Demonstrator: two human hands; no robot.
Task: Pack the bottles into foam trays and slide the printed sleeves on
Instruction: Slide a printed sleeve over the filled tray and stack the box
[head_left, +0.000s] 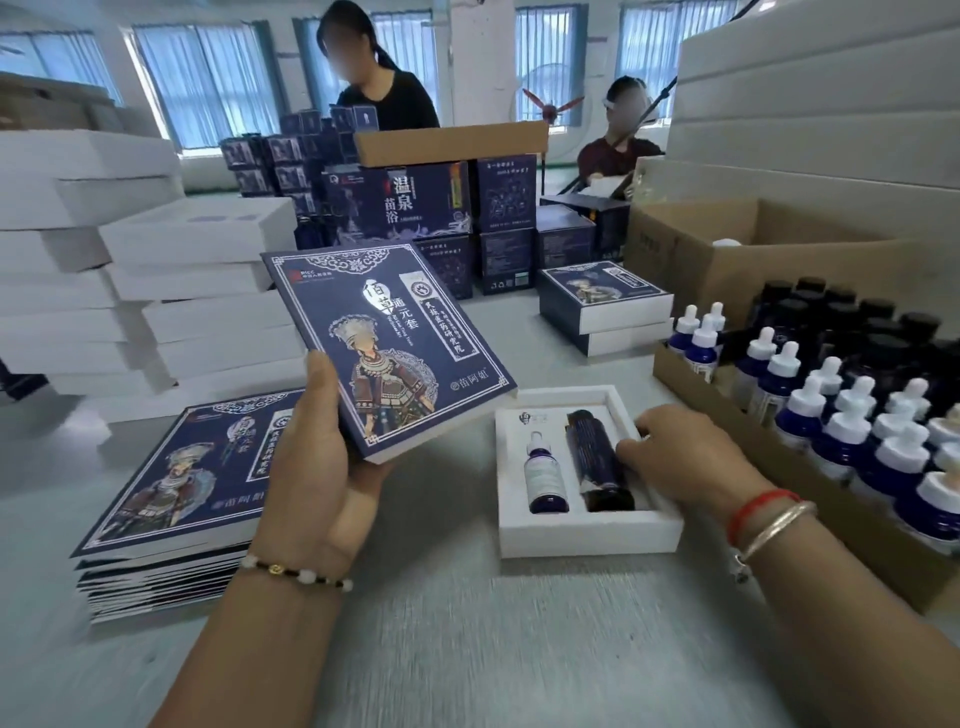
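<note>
The tray (587, 535) is filled, so the step in hand is judged to be sleeving it. To do that well, the sleeve (384, 348) should be squeezed open into a tube, its open end lined up square with a short end of the tray, and the tray held flat on the table (467, 649) so the dropper (545, 478) and the dark bottle (597, 457) stay seated in their slots. The left hand (306, 467) grips the sleeve by its near corner, thumb on the printed face and fingers curled beneath, raised above the table to the left of the tray. The right hand (685, 457) rests on the tray's right wall, fingers bent, tips touching the dark bottle; whether they pinch it cannot be told.
</note>
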